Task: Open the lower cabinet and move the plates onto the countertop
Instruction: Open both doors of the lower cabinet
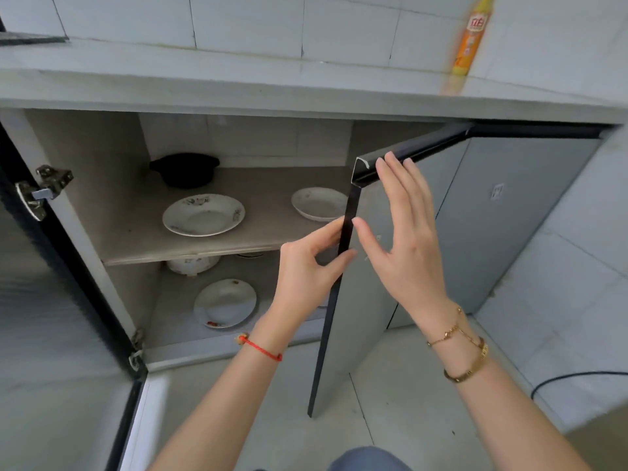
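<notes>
The lower cabinet stands open under the grey countertop (238, 79). Its right door (360, 300) is swung partway out. My left hand (306, 270) pinches the door's black front edge between thumb and fingers. My right hand (404, 232) lies flat and open against the door's outer face, fingertips at its top corner. On the upper shelf (136, 232) rest a white patterned plate (204, 215) and a second white plate (317, 203), half hidden by the door. A third plate (225, 303) lies on the cabinet floor.
A black pot (186, 169) sits at the back of the upper shelf. A white bowl (192, 265) shows under the shelf edge. The left door (68, 283) hangs wide open. An orange bottle (470, 39) stands on the countertop at right. A black cable (577, 377) crosses the floor.
</notes>
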Tool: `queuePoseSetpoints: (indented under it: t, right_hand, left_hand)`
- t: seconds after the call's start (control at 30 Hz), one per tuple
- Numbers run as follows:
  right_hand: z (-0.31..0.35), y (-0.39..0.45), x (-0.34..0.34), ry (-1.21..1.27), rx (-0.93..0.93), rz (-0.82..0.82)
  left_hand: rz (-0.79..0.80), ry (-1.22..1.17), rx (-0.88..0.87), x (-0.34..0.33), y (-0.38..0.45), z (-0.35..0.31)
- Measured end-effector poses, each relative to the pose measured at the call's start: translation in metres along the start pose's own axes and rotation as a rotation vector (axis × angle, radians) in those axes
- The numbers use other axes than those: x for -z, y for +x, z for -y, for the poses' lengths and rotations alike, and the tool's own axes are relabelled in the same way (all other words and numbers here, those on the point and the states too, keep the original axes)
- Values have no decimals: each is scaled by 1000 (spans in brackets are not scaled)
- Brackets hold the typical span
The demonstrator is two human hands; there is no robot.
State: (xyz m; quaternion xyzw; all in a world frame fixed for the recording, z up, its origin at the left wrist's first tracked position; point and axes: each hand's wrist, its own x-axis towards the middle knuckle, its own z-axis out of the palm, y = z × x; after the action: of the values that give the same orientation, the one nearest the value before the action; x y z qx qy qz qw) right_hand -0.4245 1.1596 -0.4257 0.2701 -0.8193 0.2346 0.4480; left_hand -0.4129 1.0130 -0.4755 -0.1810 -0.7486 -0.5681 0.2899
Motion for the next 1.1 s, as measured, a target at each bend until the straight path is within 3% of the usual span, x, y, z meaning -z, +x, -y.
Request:
queuePoseSetpoints:
  t: [0.53,1.1]
  right_hand:
    - [-57,-79,148,-196,-137,-12]
    - [-141,-112,245,-415,-417,-48]
  left_hand:
    - [332,-101,-263,-122,-51,-57]
    - [478,-42,-373,-270,-48,-88]
